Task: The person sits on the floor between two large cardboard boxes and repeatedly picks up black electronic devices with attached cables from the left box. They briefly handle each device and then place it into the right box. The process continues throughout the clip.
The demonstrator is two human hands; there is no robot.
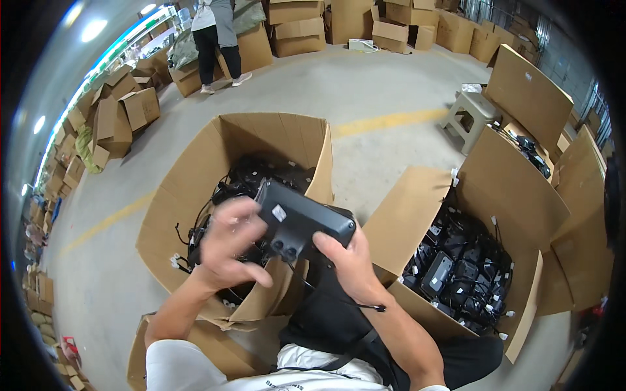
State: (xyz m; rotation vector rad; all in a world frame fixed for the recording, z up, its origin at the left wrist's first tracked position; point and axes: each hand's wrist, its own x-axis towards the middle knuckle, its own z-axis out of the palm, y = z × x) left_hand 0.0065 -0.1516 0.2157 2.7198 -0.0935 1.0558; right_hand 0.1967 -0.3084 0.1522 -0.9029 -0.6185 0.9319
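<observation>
A black rectangular plastic unit [308,218] with a small white label, two round bosses and a trailing cable is gripped at its right end by my right hand [350,253], thumb on top. My left hand [229,244], slightly blurred, has its fingers spread close to the unit's left end. I cannot tell if it touches the unit. Beneath lies an open cardboard box [176,176] with a heap of black cabled parts [254,171]. To the right, a second open box [407,225] holds several similar black units [438,274] with white connectors.
A grey plastic stool [471,117] stands beyond the right box. More cardboard [531,91] with black cabled parts [525,146] is at the far right. Another box [195,352] sits at lower left. A person [215,39] stands at the back among stacked cartons [297,32].
</observation>
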